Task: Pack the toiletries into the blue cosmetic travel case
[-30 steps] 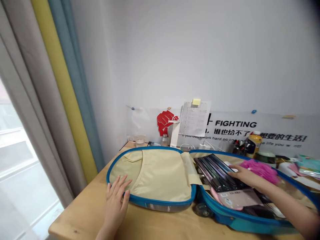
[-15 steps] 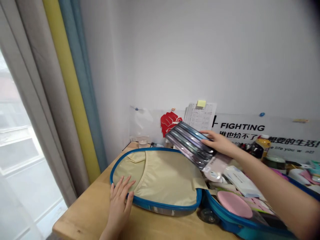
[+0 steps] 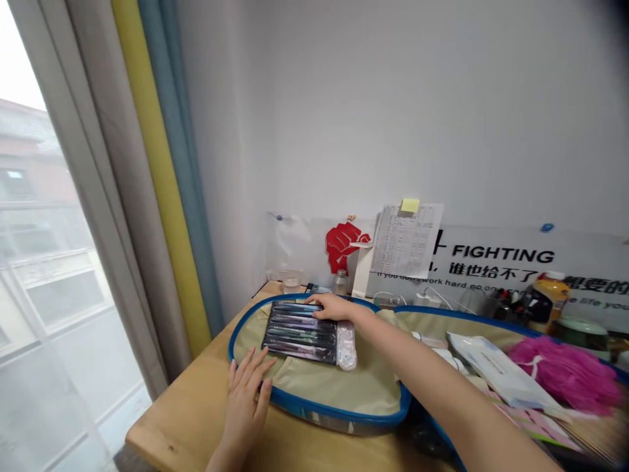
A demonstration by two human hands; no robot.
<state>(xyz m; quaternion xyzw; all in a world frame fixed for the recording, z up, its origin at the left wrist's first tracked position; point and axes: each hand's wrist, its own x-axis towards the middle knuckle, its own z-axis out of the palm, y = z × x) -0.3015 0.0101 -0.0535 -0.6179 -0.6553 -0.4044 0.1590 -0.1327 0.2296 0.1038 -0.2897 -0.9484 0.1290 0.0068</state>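
Observation:
A pack of several dark toothbrushes (image 3: 299, 341) in clear plastic lies in the left half of an open blue-rimmed suitcase (image 3: 339, 406), over its beige lining. My right hand (image 3: 331, 307) grips the upper edge of the pack, thumb and fingers bent onto it near its right part. My left hand (image 3: 250, 383) rests with fingers spread on the near-left rim of that half, holding nothing. My right forearm crosses the suitcase's other half and hides part of what lies there.
In the right half lie a pink bath puff (image 3: 565, 373), a white flat packet (image 3: 501, 370) and other items. Behind stand a yellow-labelled bottle (image 3: 548, 301), a small glass bottle (image 3: 341, 282) and a clear cup (image 3: 291, 283). Curtains (image 3: 162, 164) hang at the left beyond the wooden desk (image 3: 171, 419).
My right hand has brought the toothbrush pack left and down, from tilted in the air to flat in the suitcase's left half. My left hand stays on the rim. The view has turned slightly.

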